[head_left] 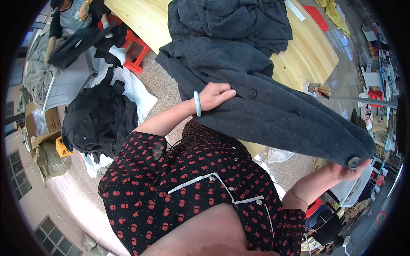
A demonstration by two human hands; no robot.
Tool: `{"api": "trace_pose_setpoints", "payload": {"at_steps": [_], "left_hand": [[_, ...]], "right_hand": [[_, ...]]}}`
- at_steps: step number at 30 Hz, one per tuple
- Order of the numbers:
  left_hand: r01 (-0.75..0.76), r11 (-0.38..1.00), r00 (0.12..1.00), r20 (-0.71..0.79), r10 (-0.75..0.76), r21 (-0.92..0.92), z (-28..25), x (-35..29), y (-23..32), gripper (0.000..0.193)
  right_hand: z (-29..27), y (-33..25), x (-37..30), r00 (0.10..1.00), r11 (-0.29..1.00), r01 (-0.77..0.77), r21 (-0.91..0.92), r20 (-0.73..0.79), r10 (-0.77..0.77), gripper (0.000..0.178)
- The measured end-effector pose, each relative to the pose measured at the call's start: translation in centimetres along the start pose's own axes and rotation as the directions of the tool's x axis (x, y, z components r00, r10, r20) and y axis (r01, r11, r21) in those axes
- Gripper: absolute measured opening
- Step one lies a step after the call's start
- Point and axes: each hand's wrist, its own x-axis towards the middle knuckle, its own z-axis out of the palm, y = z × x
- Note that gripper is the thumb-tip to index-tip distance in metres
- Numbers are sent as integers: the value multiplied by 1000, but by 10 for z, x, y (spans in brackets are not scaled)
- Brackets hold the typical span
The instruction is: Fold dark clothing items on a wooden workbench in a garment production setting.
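A dark grey coat [277, 115] with large dark buttons is stretched from the table edge out to the right, in front of my body. My left hand [215, 96], with a pale bangle at the wrist, grips the cloth near one button [253, 93], its thumb lying on top. Far to the right, my right hand [348, 172] pinches the end of the cloth beside another button [354, 162]; most of its fingers are behind the fabric. Between the hands the cloth is pulled fairly straight, with buttonhole slits showing.
Heaped dark grey cloth [226, 21] lies on the wooden table [316, 64]. A pot of sticks [319, 89] stands at its right edge. Black garments [98, 115] are piled at the left. Beyond them a person [77, 21] handles dark cloth near a red stool [136, 51].
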Motion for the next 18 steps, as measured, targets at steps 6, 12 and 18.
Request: {"api": "trace_pose_setpoints", "payload": {"at_steps": [6,12,18], "left_hand": [[-19,963,945,-311,105,270,2,12,-10,44],[-221,887,932,-179,314,407,-57,26,17,36],[-364,910,853,-321,412,201,-132,-5,95,31]], "right_hand": [[22,6,2,994,990,111,-91,-5,-112,43],[29,-15,-12,973,980,177,-88,-131,-188,36],[6,-19,-45,595,800,112,-590,-604,-529,35]]}}
